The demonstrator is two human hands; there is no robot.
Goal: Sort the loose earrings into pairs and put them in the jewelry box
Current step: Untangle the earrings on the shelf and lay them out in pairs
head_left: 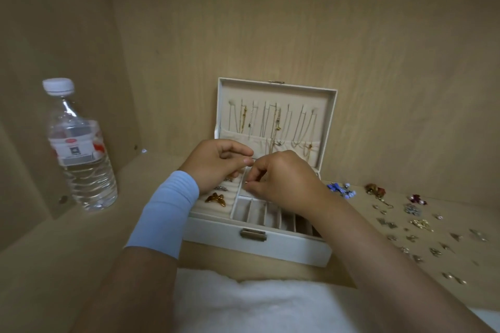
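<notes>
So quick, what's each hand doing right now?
Left hand: fingers pinched above the jewelry box; whether it holds anything cannot be told.
Right hand: fingertips pinched on a tiny earring.

**A shelf inside a home wardrobe or cabinet**

The place looks like a home storage corner. Light wood panels (297, 21) close the back and the left side, and small shelf-pin holes show in the side panel. A white jewelry box (259, 244), a water bottle (81, 159) and loose earrings (422, 227) lie on the wooden shelf (54, 265).
</notes>
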